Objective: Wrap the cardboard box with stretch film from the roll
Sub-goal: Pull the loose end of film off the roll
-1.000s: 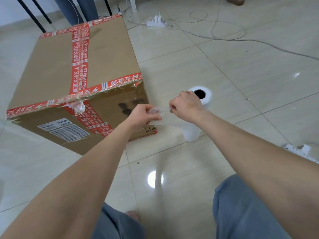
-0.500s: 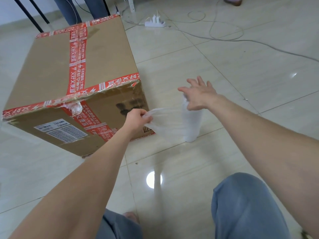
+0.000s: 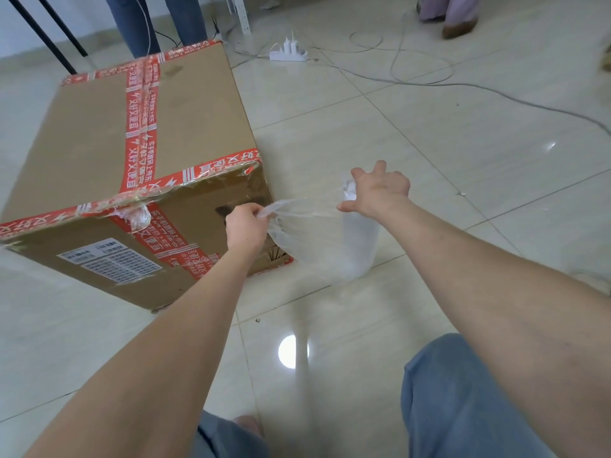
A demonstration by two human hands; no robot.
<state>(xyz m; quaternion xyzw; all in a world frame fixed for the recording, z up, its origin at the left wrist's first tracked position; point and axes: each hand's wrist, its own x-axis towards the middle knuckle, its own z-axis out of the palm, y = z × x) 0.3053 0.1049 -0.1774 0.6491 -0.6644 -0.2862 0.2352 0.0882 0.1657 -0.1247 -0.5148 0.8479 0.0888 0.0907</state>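
A large cardboard box [image 3: 185,127] crossed with red printed tape sits on the tiled floor at the left. Just right of its near corner a white roll of stretch film [image 3: 362,239] stands upright. My left hand [image 3: 246,226] grips the bunched free end of the film [image 3: 304,233] in front of the box's near face. A clear sheet stretches from that hand to the roll. My right hand [image 3: 380,193] rests on top of the roll, palm down with the fingers spread, and hides the roll's top.
A white power strip [image 3: 287,54] and several loose cables [image 3: 429,71] lie on the floor behind the box. Other people's legs [image 3: 155,24] stand at the back left and back right. Black stand legs [image 3: 49,31] slant at the far left. My knees are at the bottom.
My right hand let go of the film end and moved onto the top of the roll. My left hand has drawn the film out from the roll towards the box.
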